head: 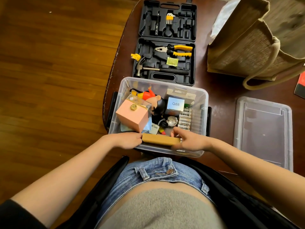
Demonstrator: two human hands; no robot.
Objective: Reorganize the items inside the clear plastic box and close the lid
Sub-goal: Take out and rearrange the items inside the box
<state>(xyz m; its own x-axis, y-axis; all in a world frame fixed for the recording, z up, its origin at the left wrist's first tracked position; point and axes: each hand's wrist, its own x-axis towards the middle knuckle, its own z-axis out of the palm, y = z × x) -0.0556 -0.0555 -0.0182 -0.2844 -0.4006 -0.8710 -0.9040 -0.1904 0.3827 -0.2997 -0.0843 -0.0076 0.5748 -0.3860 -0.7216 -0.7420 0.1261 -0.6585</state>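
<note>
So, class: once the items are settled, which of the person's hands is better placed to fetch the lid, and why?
The right hand. The clear lid lies on the table to the right of the clear plastic box, on that hand's side. The left hand would have to cross over the box. Both now hold the brown cardboard box.

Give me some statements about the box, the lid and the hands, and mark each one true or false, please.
1. The lid is on the clear box. False: it lies on the table to the right of the box.
2. Both hands hold the brown box. True: the left hand and the right hand grip its ends.
3. The pink box is inside the clear box. True.
4. The tool case is closed. False: it lies open, with the pliers showing.
</note>
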